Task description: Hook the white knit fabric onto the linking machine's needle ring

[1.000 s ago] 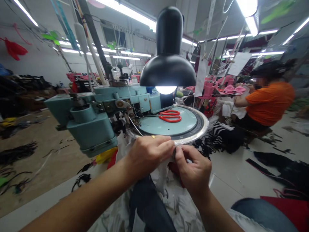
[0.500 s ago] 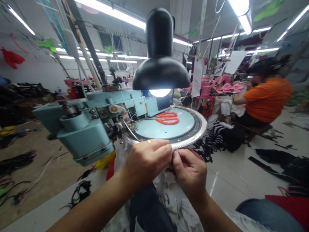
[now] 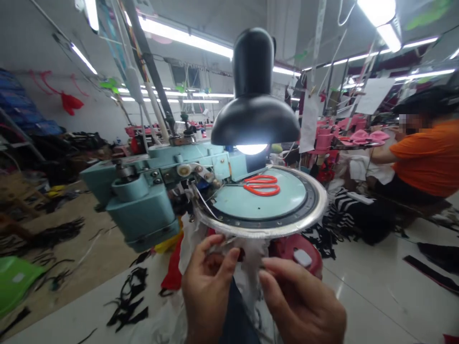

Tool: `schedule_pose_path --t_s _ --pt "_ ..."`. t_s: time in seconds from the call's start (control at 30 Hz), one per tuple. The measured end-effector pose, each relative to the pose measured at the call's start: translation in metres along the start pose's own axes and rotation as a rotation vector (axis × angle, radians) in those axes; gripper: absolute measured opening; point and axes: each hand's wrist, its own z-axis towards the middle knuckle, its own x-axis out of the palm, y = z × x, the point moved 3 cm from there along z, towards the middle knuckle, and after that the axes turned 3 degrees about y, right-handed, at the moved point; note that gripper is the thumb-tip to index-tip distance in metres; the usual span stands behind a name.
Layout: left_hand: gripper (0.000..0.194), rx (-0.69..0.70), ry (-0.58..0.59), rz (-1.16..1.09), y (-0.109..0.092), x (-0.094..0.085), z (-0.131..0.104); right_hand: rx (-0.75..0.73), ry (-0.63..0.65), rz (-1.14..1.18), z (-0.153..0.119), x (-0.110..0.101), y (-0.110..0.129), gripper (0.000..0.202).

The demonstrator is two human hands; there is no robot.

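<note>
"Where's the cloth from your end?"

"On my feed the pale cloth hangs below the front of the metal ring, between the two hands. Its long axis runs roughly downward. Its upper edge meets the shadow under the ring, so I can't say how it is attached there, if at all."

"Which hand is nearer?"

"The right hand. Its thumb and forefinger come in from the right, tips almost together, right at the cloth's edge. Whether that grip has the edge pinched or merely lies against it, I can't tell; the tips are blurred."

"And the other one?"

"The left hand is on the opposite side, palm up, fingers curled, thumb well parted from the forefinger. I see nothing clearly held in that grip. From its thumb the cloth lies just to the right, so I judge sideways spacing to be the relation that matters: cloth in the middle, the right fingertips closest. Both hands sit lower than the ring, and neither touches it as far as I can see."

"Anything on top?"

"The scissors lie on the round plate inside the ring, orange handles to the right, well apart from both hands. The black lamp shines over them."
</note>
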Motion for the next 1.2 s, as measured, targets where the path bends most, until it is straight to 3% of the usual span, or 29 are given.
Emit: schedule_pose_path --t_s 0.03,0.07,0.1,0.17,0.23,0.3,0.43,0.6,0.77,0.9,1.03,1.2 --pt "0.034 -0.053 0.009 0.010 0.005 0.003 -0.002 0.034 0.041 0.046 0.000 0.001 -0.002 0.012" --pt "0.033 -0.024 -0.009 0.056 0.005 0.005 -0.003 0.097 0.072 0.089 0.001 0.002 -0.006 0.013" --pt "0.030 0.083 -0.049 0.131 0.001 0.005 -0.001 0.194 0.081 0.132 0.002 0.002 -0.012 0.014" --pt "0.024 0.422 -0.093 0.311 -0.016 0.006 0.003 0.451 0.062 0.253 0.003 0.003 -0.028 0.016" --pt "0.025 0.723 -0.007 0.423 -0.033 0.010 0.007 0.664 0.063 0.441 0.003 0.008 -0.038 0.021" --pt "0.024 0.833 0.165 0.453 -0.044 0.016 0.016 0.746 0.100 0.609 0.003 0.017 -0.039 0.022" --pt "0.023 0.847 0.375 0.430 -0.058 0.024 0.033 0.720 0.114 0.620 0.008 0.025 -0.031 0.019" --pt "0.019 0.790 0.496 0.304 -0.062 0.026 0.045 0.710 0.053 0.545 0.009 0.024 -0.032 0.015" --pt "0.019 0.770 0.539 0.259 -0.060 0.025 0.047 0.678 0.099 0.504 0.007 0.025 -0.032 0.017" --pt "0.019 0.765 0.535 0.268 -0.060 0.024 0.048 0.661 0.061 0.504 0.007 0.023 -0.030 0.008" --pt "0.018 0.771 0.526 0.269 -0.062 0.024 0.049 0.630 0.131 0.487 0.012 0.027 -0.026 0.013" --pt "0.018 0.784 0.513 0.275 -0.061 0.024 0.048 0.555 0.070 0.339 0.015 0.024 -0.025 0.011"
